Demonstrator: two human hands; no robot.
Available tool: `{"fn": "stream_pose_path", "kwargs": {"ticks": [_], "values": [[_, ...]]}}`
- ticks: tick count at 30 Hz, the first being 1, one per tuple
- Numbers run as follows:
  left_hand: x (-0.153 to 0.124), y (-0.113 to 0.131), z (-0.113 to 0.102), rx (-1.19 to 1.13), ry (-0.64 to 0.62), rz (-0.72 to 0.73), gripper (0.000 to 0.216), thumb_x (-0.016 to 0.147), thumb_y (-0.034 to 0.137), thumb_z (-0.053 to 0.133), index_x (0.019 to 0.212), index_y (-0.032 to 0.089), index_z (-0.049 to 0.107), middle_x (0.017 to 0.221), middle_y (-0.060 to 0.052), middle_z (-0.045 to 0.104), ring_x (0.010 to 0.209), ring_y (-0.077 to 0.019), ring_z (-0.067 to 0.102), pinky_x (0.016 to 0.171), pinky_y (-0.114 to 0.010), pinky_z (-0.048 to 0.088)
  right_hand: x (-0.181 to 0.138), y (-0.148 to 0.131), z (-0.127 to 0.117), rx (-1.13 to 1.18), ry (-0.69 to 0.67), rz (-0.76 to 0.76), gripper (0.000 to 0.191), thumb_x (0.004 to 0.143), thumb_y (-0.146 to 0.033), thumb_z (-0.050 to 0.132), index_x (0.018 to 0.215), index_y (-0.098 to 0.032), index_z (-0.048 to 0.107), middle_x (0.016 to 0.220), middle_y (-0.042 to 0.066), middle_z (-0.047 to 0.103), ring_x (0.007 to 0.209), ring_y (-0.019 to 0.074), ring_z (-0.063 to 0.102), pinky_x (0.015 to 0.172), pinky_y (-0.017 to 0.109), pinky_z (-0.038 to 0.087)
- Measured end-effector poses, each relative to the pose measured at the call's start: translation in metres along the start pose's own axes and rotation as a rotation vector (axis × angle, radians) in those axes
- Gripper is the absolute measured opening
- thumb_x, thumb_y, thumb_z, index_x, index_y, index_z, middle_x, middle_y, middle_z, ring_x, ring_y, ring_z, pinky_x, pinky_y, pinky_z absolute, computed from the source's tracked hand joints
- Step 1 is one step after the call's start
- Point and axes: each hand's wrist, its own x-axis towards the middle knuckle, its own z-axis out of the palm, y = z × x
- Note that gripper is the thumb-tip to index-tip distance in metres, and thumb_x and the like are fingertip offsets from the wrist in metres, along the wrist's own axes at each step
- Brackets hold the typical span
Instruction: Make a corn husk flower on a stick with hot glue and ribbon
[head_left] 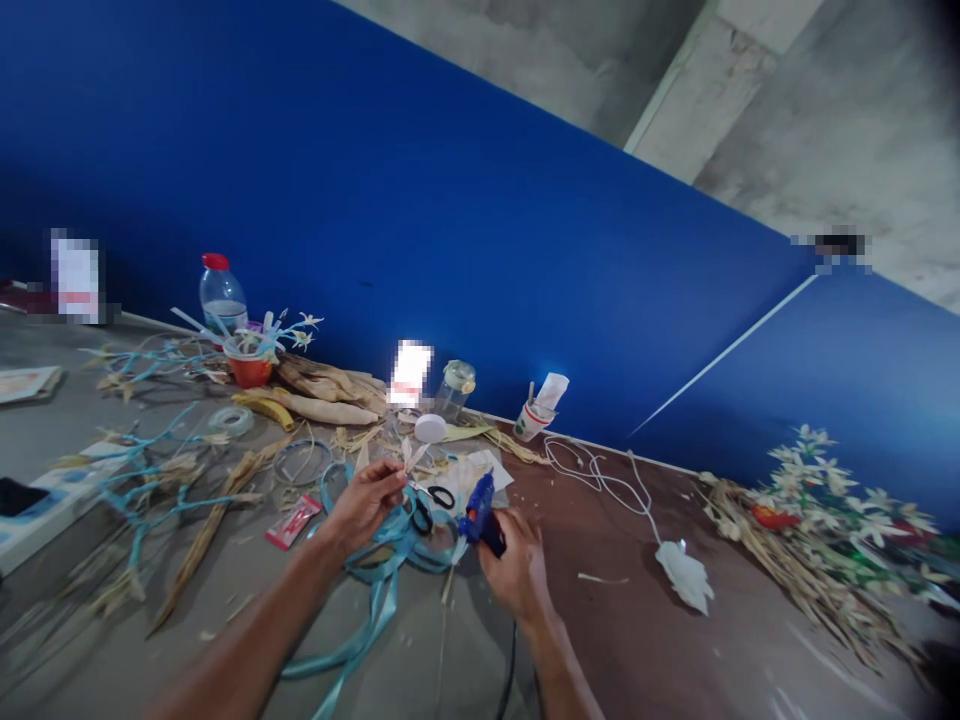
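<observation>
My left hand pinches a small pale husk flower with its petals pointing up. In my right hand is a blue hot glue gun, tilted upward; its dark cord runs down toward the front edge. Black-handled scissors lie between the two hands. Light-blue ribbon lies in loops under and in front of my left hand. A white round lid is just beyond the flower. Pale husk scraps and a white sheet lie behind the glue gun.
Blue-wrapped stems, a tape roll and a power strip lie left. Behind stand a red cup, a bottle, a glass jar and a white cup. At right are a white cable and flower bunch.
</observation>
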Motion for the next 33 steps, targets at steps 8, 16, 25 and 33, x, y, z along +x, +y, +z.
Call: {"fn": "stream_pose_path", "kwargs": {"ticks": [8,16,25,33], "values": [[-0.002,0.0,0.002,-0.043,-0.043,0.0,0.02,0.057,0.014,0.078,0.066,0.015,0.061,0.059,0.002,0.054,0.045,-0.0038,0.042,0.044,-0.017,0.034,-0.037,0.046,0.013,-0.221,0.052,0.098,0.026,0.07,-0.021,0.063,0.096,-0.021,0.065,0.086,0.013,0.064,0.076,0.0311,0.063,0.064,0.04,0.041],[-0.005,0.001,0.003,-0.061,-0.081,-0.003,0.02,0.058,0.015,0.078,0.067,0.014,0.06,0.055,0.004,0.052,0.044,-0.0039,0.041,0.045,-0.018,0.035,-0.03,0.028,-0.004,-0.18,0.001,0.363,0.034,0.077,-0.037,0.053,0.104,-0.02,0.065,0.105,0.017,0.06,0.099,0.0369,0.057,0.079,0.048,0.042],[-0.005,-0.001,0.002,0.005,-0.064,-0.057,0.023,0.055,0.014,0.079,0.066,0.014,0.06,0.054,0.004,0.055,0.045,-0.0047,0.046,0.048,-0.018,0.038,0.046,-0.058,0.033,0.658,0.054,0.226,0.016,0.077,-0.023,0.051,0.082,-0.017,0.066,0.082,0.006,0.067,0.079,0.0172,0.062,0.073,0.026,0.047],[-0.004,0.0,0.002,0.002,-0.075,-0.041,0.02,0.057,0.016,0.079,0.065,0.013,0.061,0.055,0.004,0.056,0.046,-0.0041,0.046,0.048,-0.017,0.037,0.063,-0.081,0.063,0.807,0.076,0.335,0.01,0.074,-0.024,0.051,0.073,-0.017,0.059,0.068,0.0,0.06,0.065,0.0144,0.055,0.062,0.025,0.043]]}}
